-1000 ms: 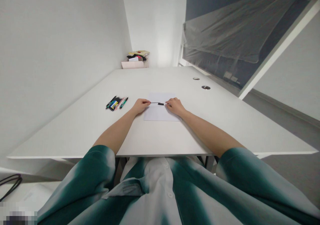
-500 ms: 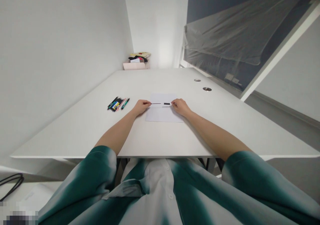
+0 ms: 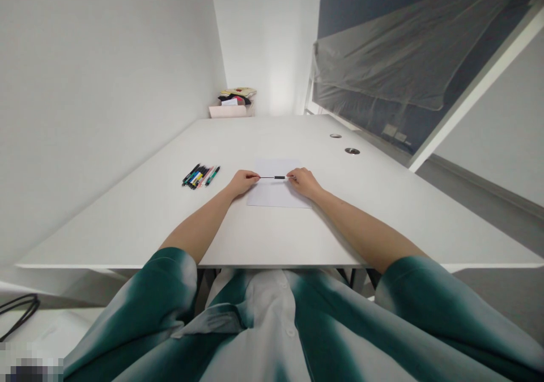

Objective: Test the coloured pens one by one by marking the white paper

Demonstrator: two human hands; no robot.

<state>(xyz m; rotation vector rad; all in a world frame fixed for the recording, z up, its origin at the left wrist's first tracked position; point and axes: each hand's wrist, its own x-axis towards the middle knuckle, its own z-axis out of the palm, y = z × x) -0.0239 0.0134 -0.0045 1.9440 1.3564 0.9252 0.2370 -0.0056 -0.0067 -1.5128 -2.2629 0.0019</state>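
Near the centre of the frame, the left hand (image 3: 244, 183) pinches one end of a thin, dark, straight rod (image 3: 267, 177) in a narrow fingertip grip. Just right of centre, the right hand (image 3: 304, 181) has its fingers closed around a slim, pen-like barrel with a black cylindrical section (image 3: 279, 177) pointing left out of the grip. Both pieces sit over a white rectangular sheet of paper (image 3: 276, 198) on the smooth white tabletop (image 3: 272, 237).

As for progress, lining up looks done: rod and barrel form one nearly level line, and their facing ends meet. Joining looks only begun, since a good length of rod shows outside the black section; at this size I cannot tell whether its tip is inside or merely touching. At centre left of the frame, a loose cluster of slim black, green, blue, yellow and pink pens (image 3: 200, 176) lies untouched, well apart from the pieces in hand
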